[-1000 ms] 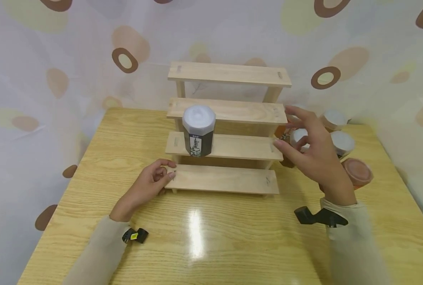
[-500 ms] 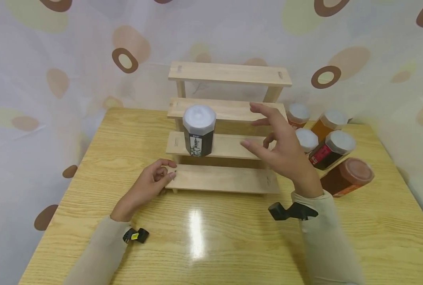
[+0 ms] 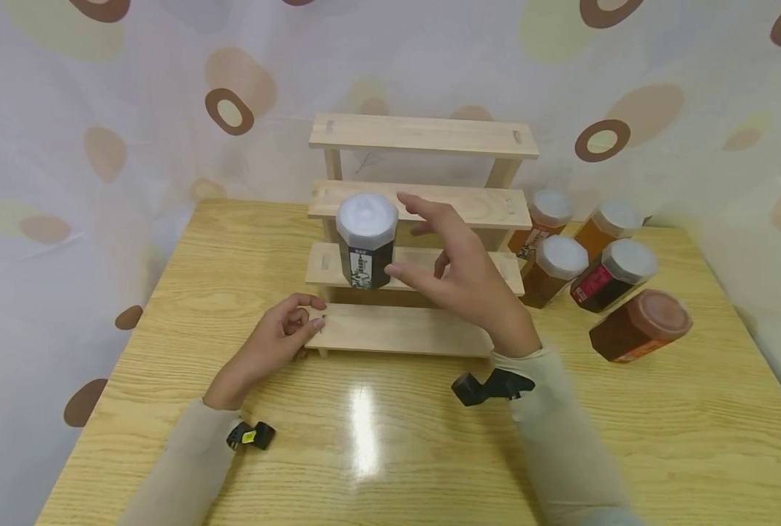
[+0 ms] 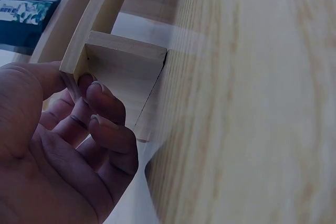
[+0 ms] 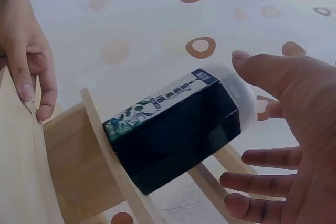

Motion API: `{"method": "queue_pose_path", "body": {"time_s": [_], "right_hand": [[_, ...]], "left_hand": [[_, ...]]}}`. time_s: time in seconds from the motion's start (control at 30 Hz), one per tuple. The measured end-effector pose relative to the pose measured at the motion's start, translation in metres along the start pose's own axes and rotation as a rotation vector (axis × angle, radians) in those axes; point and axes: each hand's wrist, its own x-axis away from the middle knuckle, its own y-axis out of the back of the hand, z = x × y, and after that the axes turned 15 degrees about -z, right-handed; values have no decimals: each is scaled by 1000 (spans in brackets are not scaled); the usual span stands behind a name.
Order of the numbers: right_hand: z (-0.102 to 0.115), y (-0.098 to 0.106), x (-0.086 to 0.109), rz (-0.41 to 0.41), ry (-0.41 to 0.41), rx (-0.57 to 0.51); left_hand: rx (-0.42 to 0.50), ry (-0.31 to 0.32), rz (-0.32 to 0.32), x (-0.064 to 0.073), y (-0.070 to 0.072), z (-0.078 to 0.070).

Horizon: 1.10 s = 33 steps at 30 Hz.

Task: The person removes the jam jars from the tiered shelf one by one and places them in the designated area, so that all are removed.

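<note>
A tiered wooden shelf rack [image 3: 403, 329] stands on the table. On its second step from the bottom, toward the left, a dark jar [image 3: 372, 264] with a whitish lid stands upright. My left hand [image 3: 273, 340] pinches the left end of the lowest step between thumb and fingers; the left wrist view shows the other fingers curled below the board's edge [image 4: 79, 51]. My right hand [image 3: 465, 281] is at the jar's right side, thumb and fingers spread apart. In the right wrist view a gap separates most fingers [image 5: 262, 182] from the jar [image 5: 178, 129], with the thumb close to the lid.
Right of the rack stand several more lidded jars: an orange one [image 3: 597, 239], a brown one [image 3: 543, 283], a dark one with a pink label [image 3: 603, 281] and a reddish-brown one [image 3: 627, 329]. A patterned cloth [image 3: 166, 88] hangs behind the wooden table [image 3: 285, 467].
From the jars on the right, my right hand has moved left across the rack to the dark jar, fingers still spread. My left hand and the jar have stayed put.
</note>
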Motion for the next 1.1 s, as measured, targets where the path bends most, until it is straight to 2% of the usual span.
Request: {"method": "queue_pose_path", "body": {"time_s": [0.33, 0.57, 0.87, 0.97, 1.1], "right_hand": [[2, -28, -4, 16, 3, 74], [10, -49, -2, -64, -24, 154], [21, -71, -4, -182, -26, 367], [19, -74, -3, -215, -20, 379], [15, -74, -3, -245, 6, 334]], "left_hand": [[3, 6, -1, 1, 0, -3], [-7, -4, 3, 1, 2, -4], [-3, -21, -1, 2, 3, 0], [-2, -21, -2, 2, 2, 0], [2, -18, 3, 1, 1, 0]]}}
